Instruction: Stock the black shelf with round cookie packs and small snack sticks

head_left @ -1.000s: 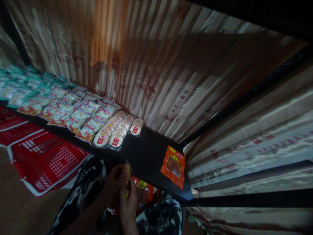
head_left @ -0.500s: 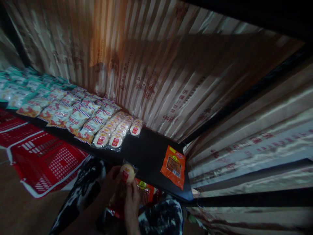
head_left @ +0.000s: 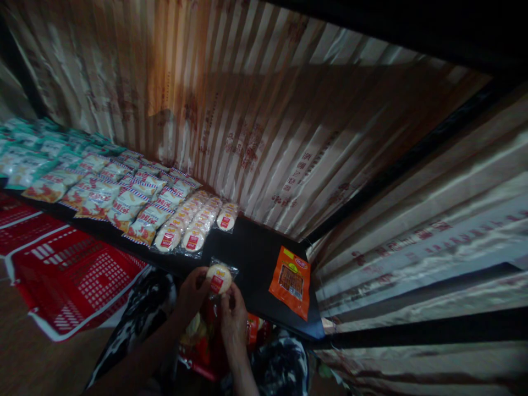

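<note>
Between my two hands is a round white rice cracker pack [head_left: 219, 278] in clear wrap with a red label. My left hand [head_left: 193, 291] pinches its left edge, and my right hand [head_left: 234, 314] grips its lower right side. They hold it at the front edge of the black shelf [head_left: 243, 256]. Just behind, rows of the same rice cracker packs [head_left: 193, 239] stand on the shelf. To the right on it lies a flat orange snack packet [head_left: 291, 281] with a yellow tag.
White and blue-striped snack bags [head_left: 148, 220] fill the shelf further left, then green bags [head_left: 31, 168]. Red baskets [head_left: 91, 269] stand on the floor at left. Another red basket [head_left: 198, 366] with packets is below my hands. Corrugated sheeting [head_left: 256, 126] backs the shelf.
Both hands have raised the rice cracker pack slightly and turned its face flatter toward me. My right hand has shifted right. The view has moved a little.
</note>
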`<state>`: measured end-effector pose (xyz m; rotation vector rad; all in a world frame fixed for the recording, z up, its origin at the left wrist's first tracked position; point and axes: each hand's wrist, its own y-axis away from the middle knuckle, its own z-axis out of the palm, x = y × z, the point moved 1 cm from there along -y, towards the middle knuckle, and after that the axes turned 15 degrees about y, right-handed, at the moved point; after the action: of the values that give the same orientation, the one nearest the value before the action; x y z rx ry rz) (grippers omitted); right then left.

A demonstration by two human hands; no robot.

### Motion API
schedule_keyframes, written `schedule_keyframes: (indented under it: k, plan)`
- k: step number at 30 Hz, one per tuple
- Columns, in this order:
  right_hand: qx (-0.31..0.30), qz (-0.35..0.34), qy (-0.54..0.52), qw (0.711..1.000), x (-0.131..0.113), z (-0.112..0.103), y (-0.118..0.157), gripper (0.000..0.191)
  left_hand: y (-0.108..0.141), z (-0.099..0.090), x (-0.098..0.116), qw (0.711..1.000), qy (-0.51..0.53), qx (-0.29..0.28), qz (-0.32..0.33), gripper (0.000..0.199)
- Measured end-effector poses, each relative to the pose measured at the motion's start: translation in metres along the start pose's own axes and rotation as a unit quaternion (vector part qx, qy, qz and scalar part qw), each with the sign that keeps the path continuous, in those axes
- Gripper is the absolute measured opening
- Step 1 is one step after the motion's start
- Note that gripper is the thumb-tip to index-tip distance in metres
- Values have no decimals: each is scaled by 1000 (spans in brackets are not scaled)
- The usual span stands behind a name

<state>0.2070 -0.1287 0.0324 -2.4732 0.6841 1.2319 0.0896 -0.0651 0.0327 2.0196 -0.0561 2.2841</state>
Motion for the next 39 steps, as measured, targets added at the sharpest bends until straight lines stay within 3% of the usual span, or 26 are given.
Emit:
schedule_keyframes:
  k: [9,20,28,39]
  plan:
    - [-12,-8,-51,999,-4,4,-36,32,-34,12,-9,987,-119,25,107,24]
    - [22,-72,113,991,-8,9,-68,31,-59,22,-14,969,-187,29,159,31]
    - [54,-80,122,988,0,20,-94,31,-66,33,-25,954,-174,32,242,41]
    - [60,-75,197,976,-8,23,-122,31,-81,47,-37,937,-216,26,273,47]
